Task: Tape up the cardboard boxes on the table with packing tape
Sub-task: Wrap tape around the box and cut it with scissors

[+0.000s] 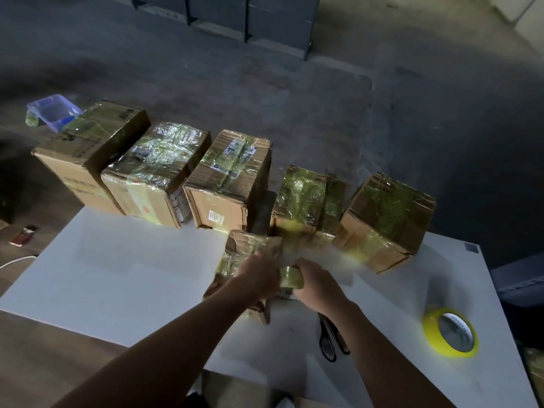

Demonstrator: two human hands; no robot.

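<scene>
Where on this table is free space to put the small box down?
The widest bare patch is the table's left half, bordered by the row of boxes behind and the small box to the right. A narrower patch lies between the scissors and the tape roll. The far edge and the middle are crowded.

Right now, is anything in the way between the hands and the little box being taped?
Nothing visible. The left hand is on the small box and the right hand grips a tape roll against its side. The scissors and the spare tape roll lie off to the right, clear of the box.
</scene>
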